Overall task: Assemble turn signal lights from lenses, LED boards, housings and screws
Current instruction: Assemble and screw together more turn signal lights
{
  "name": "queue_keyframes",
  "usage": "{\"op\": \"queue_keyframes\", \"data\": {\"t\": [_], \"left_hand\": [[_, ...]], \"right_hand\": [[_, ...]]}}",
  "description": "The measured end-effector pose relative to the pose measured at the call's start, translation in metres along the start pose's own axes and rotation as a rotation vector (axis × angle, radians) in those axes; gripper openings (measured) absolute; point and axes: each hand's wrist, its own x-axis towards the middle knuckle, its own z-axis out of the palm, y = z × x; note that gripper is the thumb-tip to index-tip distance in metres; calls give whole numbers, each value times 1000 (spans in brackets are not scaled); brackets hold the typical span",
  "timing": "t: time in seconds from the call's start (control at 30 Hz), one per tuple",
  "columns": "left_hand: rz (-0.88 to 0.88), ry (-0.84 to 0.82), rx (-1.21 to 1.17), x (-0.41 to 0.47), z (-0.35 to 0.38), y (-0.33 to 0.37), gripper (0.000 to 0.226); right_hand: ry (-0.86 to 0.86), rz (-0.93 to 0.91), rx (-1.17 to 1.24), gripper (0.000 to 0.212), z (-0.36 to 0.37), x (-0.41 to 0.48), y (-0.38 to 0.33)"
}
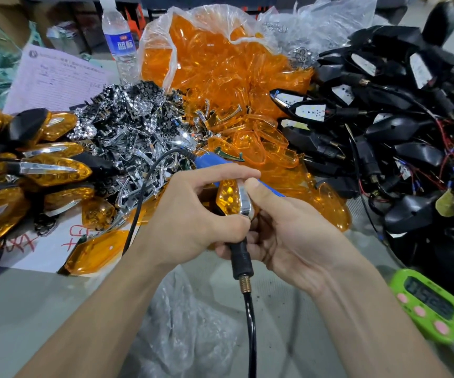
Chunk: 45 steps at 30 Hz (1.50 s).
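Note:
My left hand (190,214) and my right hand (288,236) meet at the table's middle around one turn signal light (230,196) with an amber lens and a chrome strip. Its black stem and cable (243,268) hang down toward me between my wrists. Both hands curl round the light, and my right thumb presses on the chrome strip. A blue-handled tool (212,163) with a black cord lies across behind my fingers; which hand holds it I cannot tell.
Finished amber lights (43,170) pile at the left. Chrome reflectors (135,124) heap behind, a bag of amber lenses (220,69) further back, black housings with wires (400,132) at right. A water bottle (118,36), a green timer (430,304) and papers (56,77) stand around.

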Motion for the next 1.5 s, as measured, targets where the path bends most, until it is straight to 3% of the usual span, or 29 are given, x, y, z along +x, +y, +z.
{"op": "queue_keyframes", "data": {"t": [0.1,0.2,0.3,0.43,0.53,0.67,0.77,0.83,0.87,0.93,1.0,1.1,1.2,1.3,1.4,1.5], "left_hand": [[10,-19,12,3,-3,-4,58],[6,-29,50,4,-9,-6,64],[31,-73,102,3,-20,-7,85],[26,-65,41,3,-21,-7,102],[51,40,3,-2,-14,-6,91],[234,245,181,-5,-14,-1,75],[403,437,505,-8,-8,-5,40],[447,450,644,-8,-2,-10,7],[400,420,660,-7,2,-12,10],[190,303,570,-5,10,-17,22],[-37,199,269,0,16,-18,21],[-229,90,-198,5,20,-25,48],[-247,104,-378,5,15,-26,51],[-213,130,-340,5,9,-28,23],[-177,102,-331,6,5,-27,44],[-171,49,-480,6,-1,-24,54]], "right_hand": [[-179,16,-54,30,-7,-3,-2],[-195,47,-60,31,-11,-2,0],[-209,64,-2,37,-9,-3,0],[-174,-24,115,50,-9,2,0],[-33,-200,203,67,-15,8,-8],[152,-395,228,37,-21,9,-14],[295,-495,276,50,-20,13,-13],[378,-514,276,57,-18,13,-12],[399,-521,275,56,-19,13,-11],[377,-527,284,55,-18,12,-8],[306,-513,270,58,-14,13,-2],[305,-514,141,60,-4,15,11],[416,-564,-95,54,0,16,21],[514,-577,-399,49,-4,15,22],[478,-527,-541,42,-5,14,22],[333,-486,-481,42,0,10,16]]}}
